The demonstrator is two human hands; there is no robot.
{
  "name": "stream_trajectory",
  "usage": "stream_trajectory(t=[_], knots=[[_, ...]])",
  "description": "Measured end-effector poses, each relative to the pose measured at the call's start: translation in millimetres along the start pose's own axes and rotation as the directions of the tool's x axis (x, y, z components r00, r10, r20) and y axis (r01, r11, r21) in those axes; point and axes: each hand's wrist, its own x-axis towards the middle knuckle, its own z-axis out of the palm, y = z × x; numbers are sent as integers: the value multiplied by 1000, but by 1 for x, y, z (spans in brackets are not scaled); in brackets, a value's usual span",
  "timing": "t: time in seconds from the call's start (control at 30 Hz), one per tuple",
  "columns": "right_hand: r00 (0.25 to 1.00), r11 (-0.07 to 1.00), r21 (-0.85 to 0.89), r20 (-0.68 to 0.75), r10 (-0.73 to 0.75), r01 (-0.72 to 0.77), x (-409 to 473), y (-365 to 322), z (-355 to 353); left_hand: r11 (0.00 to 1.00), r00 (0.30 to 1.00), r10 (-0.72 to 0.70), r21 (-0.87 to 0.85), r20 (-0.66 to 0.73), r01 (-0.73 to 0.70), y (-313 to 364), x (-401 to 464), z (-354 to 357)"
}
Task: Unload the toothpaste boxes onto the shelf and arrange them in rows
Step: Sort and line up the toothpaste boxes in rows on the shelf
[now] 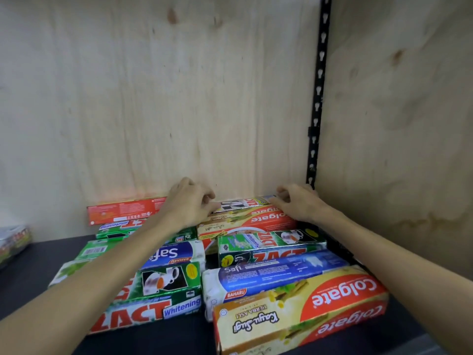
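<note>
At twelve o'clock on the dark shelf (30, 262), against the plywood back, both hands grip one Zact box (243, 204): left hand (190, 203) pinching its left end, right hand (297, 201) its right end, atop stacked toothpaste boxes (279, 275).

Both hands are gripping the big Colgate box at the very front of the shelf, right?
Not quite. In the head view the left hand and right hand hold a Zact box at the very back, against the wooden panel. The front Colgate box lies untouched.
</note>
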Motion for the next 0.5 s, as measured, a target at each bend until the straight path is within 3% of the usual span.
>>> stream_trajectory(t=[0.13,0.27,0.5], knots=[[999,999,-41,38,36,-34,1,-4,0,991,1000,-23,132,-5,23,16,0,5],[997,991,-124,45,60,-54,6,-5,3,996,997,-67,58,-47,70,17,-4,12],[997,990,115,-14,81,-79,-4,-6,3,994,993,-106,-20,-55,105,18,-4,13]])
